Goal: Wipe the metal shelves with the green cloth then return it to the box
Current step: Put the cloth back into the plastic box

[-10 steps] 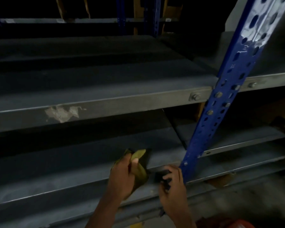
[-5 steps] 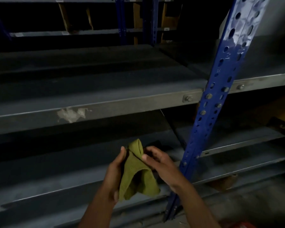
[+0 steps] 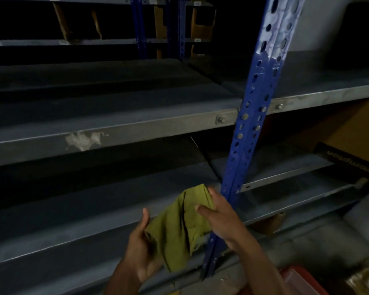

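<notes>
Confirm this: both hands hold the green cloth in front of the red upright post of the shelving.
Not quite: the upright post is blue, not red, as the head view shows. The left hand and right hand do hold the green cloth in front of it.

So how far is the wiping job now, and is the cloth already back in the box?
Not back yet. Both hands hold the green cloth in the air in front of the lower shelf: left hand at its lower edge, right hand at its top. Whether any shelf is already wiped cannot be told in this dim light. Returning it is left; a red container shows at bottom right.
</notes>
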